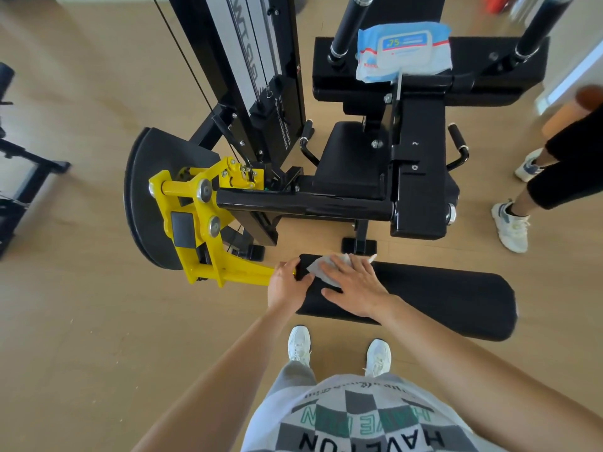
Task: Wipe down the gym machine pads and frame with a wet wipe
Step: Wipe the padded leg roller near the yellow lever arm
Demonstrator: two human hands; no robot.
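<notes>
Fingers (pixel 342 267) of the right hand (pixel 354 287) spread flat, pressing the crumpled white wet wipe (pixel 321 270) onto the near black foam roller pad (pixel 440 298) at its left end, which the left hand (pixel 287 283) grips: pad-wiping step, probably sweeping rightward next.

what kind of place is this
Most likely a gym: one machine has a weight stack, a black padded seat and a long roller pad, and another black equipment frame stands at the left edge.
</notes>
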